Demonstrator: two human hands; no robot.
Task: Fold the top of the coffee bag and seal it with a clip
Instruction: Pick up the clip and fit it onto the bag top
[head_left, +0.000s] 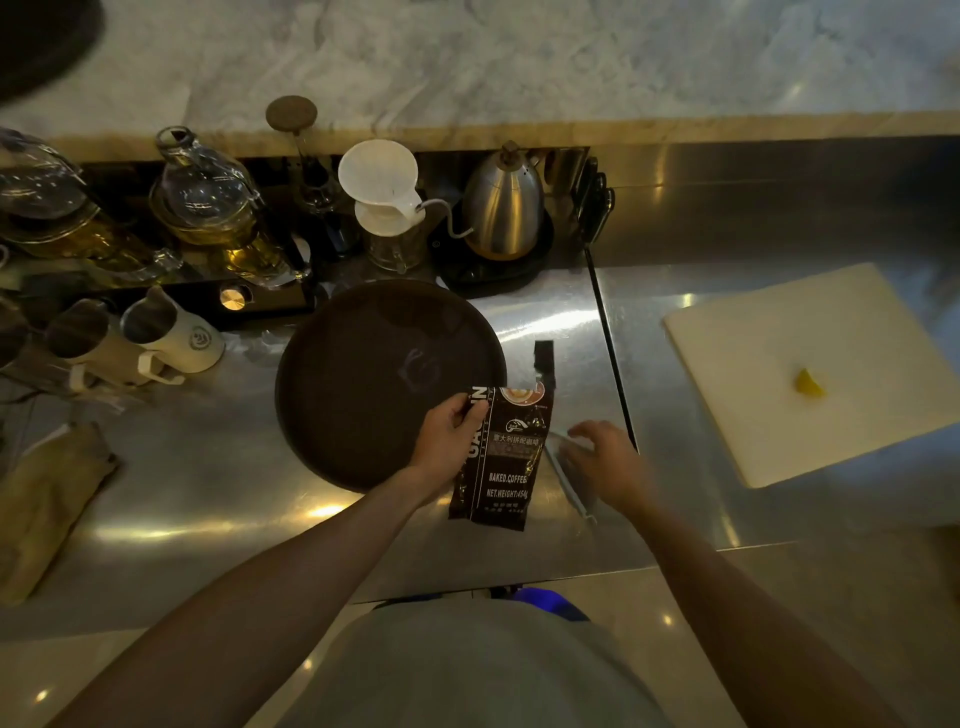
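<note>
The coffee bag (497, 457) is held upright on the steel counter (208, 493), its base resting near the front edge and its printed face turned toward the camera. Its upper left edge is gripped by the left hand (447, 436), the fingers (470, 410) closed around the bag's side. Directly behind the bag's top, a black clip (544, 364) is seen lying on the counter, apart from both hands. The right hand (605, 462) is spread open just beside the bag's right side, nothing being held in it; a thin, shiny thing (569, 478) lies under it on the counter, possibly a metal utensil, though the dim light leaves this unclear.

The bag's left edge overlaps the rim of a round dark tray (363, 364), which occupies the counter immediately behind and to the left. Farther back, a white dripper (382, 187) on a glass server and a steel gooseneck kettle (504, 208) on a dark base are lined against the wall, with glass teapots (208, 202) to their left. Cream-coloured pitchers (171, 332) are laid on their sides at the left, and a folded cloth (47, 499) is set near the front left. Well to the right, a white cutting board (805, 374) carries a yellow lemon wedge (809, 383).
</note>
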